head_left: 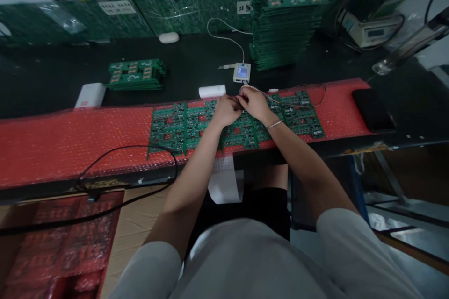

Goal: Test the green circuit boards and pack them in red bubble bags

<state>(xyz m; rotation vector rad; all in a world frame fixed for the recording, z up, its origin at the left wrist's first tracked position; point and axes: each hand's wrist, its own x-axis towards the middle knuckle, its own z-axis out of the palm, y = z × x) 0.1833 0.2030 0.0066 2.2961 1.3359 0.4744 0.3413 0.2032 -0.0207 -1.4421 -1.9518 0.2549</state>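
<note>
Left hand (226, 112): over circuit boards (177, 126); grip hidden, cannot tell.
Right hand (256, 103): beside left; grip likewise unclear.
Bubble wrap (70, 138): red, under boards.

You can read no text for certain: the far-left paper label (117, 7) and smaller far-middle sign (244, 8), both on green panels (196, 16), carry blurred dark characters; the white gadget's (236, 75) screen (242, 72) is too tiny.

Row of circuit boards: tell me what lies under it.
Red bubble wrap lies under the circuit boards, showing around them and through their openings. The boards' undersides and the black table beneath the wrap cannot be seen.
</note>
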